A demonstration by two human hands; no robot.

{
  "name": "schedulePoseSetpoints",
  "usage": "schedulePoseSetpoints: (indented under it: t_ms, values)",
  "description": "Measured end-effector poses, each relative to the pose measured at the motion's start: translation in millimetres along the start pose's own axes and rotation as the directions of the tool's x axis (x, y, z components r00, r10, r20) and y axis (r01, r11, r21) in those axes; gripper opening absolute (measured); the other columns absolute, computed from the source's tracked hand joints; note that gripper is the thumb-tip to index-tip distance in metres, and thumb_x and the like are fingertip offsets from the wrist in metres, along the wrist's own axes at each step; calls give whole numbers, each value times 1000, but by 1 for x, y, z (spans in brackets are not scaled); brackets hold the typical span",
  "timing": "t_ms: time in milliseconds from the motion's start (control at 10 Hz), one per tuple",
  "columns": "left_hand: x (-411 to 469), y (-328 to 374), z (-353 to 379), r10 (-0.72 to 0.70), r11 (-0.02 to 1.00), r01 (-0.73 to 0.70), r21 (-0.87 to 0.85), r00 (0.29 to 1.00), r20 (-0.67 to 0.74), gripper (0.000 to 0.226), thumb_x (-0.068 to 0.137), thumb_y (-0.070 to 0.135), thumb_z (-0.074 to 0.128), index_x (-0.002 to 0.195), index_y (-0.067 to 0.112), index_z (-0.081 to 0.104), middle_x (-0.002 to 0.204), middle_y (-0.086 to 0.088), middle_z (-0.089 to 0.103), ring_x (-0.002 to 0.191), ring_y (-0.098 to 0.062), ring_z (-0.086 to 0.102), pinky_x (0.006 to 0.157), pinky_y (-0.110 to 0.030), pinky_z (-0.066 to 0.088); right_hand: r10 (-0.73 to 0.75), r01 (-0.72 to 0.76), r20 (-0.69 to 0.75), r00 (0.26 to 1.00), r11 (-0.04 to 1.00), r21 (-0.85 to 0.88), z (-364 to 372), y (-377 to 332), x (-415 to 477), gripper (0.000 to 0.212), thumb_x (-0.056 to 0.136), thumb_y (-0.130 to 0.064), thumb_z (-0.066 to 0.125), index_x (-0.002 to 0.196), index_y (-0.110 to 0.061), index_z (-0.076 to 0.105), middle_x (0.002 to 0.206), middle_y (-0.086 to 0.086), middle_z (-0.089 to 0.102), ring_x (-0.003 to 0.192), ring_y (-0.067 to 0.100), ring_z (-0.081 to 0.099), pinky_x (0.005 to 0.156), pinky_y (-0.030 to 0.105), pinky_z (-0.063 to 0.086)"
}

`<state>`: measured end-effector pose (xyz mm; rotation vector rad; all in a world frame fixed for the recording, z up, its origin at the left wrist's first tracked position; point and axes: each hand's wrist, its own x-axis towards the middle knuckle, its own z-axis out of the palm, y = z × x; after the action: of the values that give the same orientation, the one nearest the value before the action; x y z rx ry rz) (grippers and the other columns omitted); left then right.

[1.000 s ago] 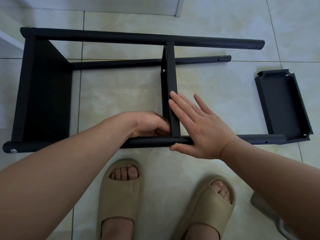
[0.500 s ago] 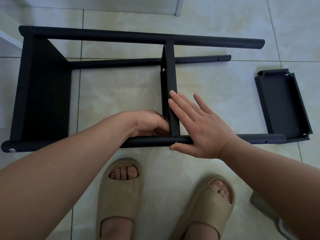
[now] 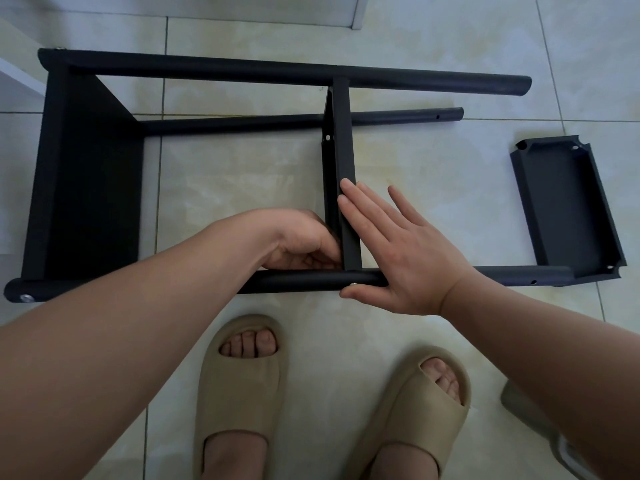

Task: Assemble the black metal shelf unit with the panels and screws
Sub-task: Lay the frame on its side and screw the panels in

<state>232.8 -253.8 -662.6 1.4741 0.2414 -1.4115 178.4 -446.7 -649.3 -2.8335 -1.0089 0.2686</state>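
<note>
The black shelf frame lies on its side on the tiled floor, with a far pole (image 3: 277, 72), a lower back pole (image 3: 270, 123) and a near pole (image 3: 304, 281). One panel (image 3: 93, 181) is fixed at the left end. A middle panel (image 3: 341, 174) stands on edge between the poles. My right hand (image 3: 405, 251) lies flat and open against that panel's right face, thumb by a screw head (image 3: 353, 284) in the near pole. My left hand (image 3: 304, 242) is curled at the panel's left corner; what its fingers pinch is hidden. A loose panel (image 3: 568, 209) lies at the right.
Two feet in beige slides (image 3: 242, 393) stand just in front of the near pole. A grey object (image 3: 519, 407) shows at the lower right edge. White furniture (image 3: 14, 77) borders the far left, and a white door frame (image 3: 356, 15) runs along the top.
Almost nothing moved: both hands stay at the middle panel's near corner, and the view has shifted only slightly.
</note>
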Motion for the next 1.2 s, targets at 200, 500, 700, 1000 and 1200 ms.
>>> schedulePoseSetpoints:
  t_ms: [200, 500, 700, 1000, 1200]
  values:
    - [0, -4, -1, 24, 999, -23, -22, 999, 28, 23, 86, -14, 52, 81, 4, 67, 68, -10, 70, 61, -18, 70, 56, -24, 56, -3, 3, -4, 1000, 1000, -5, 1, 1, 0, 104, 91, -77, 36, 160, -2, 14, 169, 12, 5, 157, 26, 6, 125, 54, 14]
    - [3, -11, -4, 30, 999, -26, -34, 995, 97, 31, 88, -8, 53, 74, 10, 73, 75, -11, 71, 66, -19, 70, 59, -25, 55, -3, 3, -10, 1000, 1000, -5, 0, 1, 0, 104, 91, -76, 36, 160, -2, 15, 169, 12, 6, 157, 26, 6, 125, 54, 14]
    - [2, -12, -5, -30, 1000, 30, 5, 991, 132, 31, 92, 8, 58, 70, 16, 79, 80, -8, 75, 70, -16, 71, 63, -24, 54, -3, 3, -9, 1000, 1000, -11, 1, 0, 0, 104, 91, -76, 36, 160, -2, 14, 169, 12, 5, 157, 26, 6, 125, 54, 14]
    - [5, 0, -6, 0, 999, -2, 39, 999, 52, 19, 86, -10, 57, 81, 4, 69, 74, -11, 71, 68, -20, 70, 67, -29, 58, -4, 4, -12, 1000, 1000, -16, 2, 1, 0, 104, 91, -77, 36, 160, -2, 14, 169, 12, 5, 157, 25, 6, 125, 54, 14]
    - [4, -5, -5, 21, 1000, -22, 14, 997, 69, 18, 88, -13, 52, 88, 1, 64, 77, -15, 68, 66, -21, 69, 60, -28, 56, -6, 6, -16, 1000, 1000, -13, 2, 1, 0, 104, 91, -76, 37, 160, -2, 16, 169, 12, 6, 157, 25, 6, 125, 54, 13]
